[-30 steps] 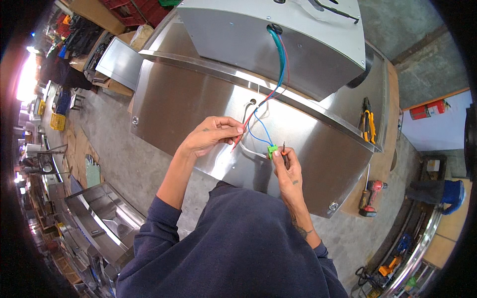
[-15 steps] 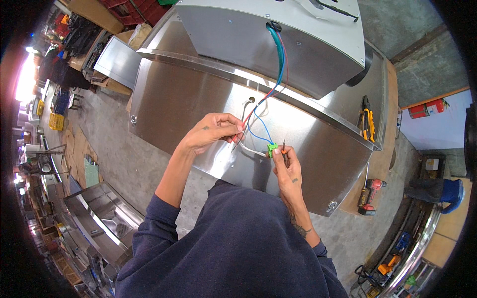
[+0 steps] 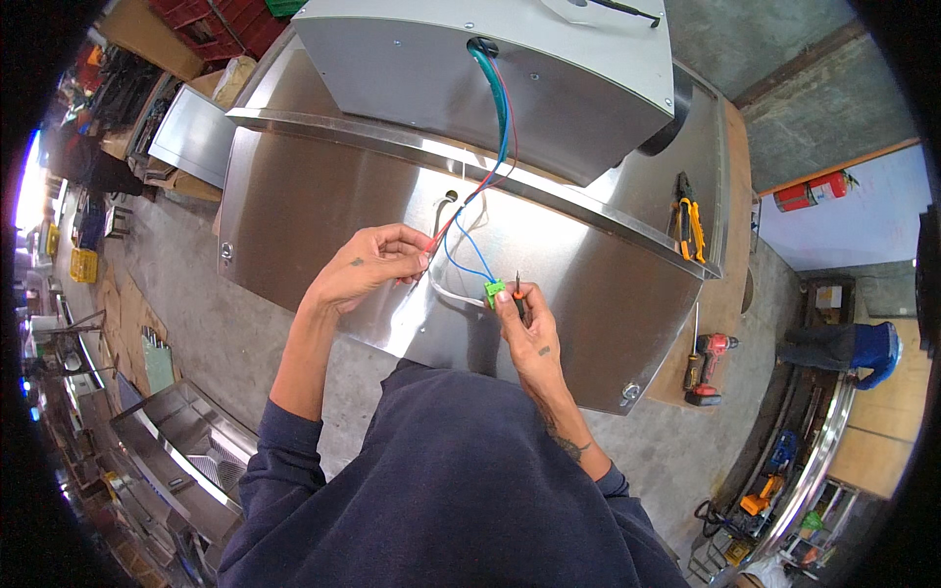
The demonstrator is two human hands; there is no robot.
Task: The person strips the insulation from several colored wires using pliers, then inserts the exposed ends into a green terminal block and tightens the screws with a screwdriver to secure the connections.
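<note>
Two hands at work: both bare, over a brushed stainless-steel panel (image 3: 323, 216), forearms in dark blue sleeves coming up from the lower edge.
Left hand (image 3: 372, 269): fingers curled together, thumb and fingertips pinching a thin red wire (image 3: 461, 208) near its loose end, just above the panel.
Right hand (image 3: 529, 328): pressed closed around two things at once; thumb and forefinger pinch a small green connector block (image 3: 494, 291), and a slim screwdriver with an orange-and-black handle (image 3: 518, 287) stands upright between the fingers.
Connector block: boxy, bright green plastic, at the right hand's fingertips, near the middle of the panel, close to the left hand but apart from it.
Wires: red and blue wire (image 3: 467, 257) run with a teal sleeved cable (image 3: 498, 108) down from a round black grommet in a grey painted box (image 3: 549, 88); blue one loops to the green block; a white cable (image 3: 446, 292) curves below it from a hole in the panel.
Panel: large, flat, matt sheen with soft glare, folded edges, a bolt at the lower right corner.
Bench: wooden bench (image 3: 730, 284) edge shows at right under the panel.
Nearby tools: yellow-handled pliers (image 3: 689, 218) lying on the steel at right; red-and-black cordless drill (image 3: 708, 365) resting on the bench.
Further off: red fire extinguisher (image 3: 810, 190) against the wall at upper right; concrete floor around.
</note>
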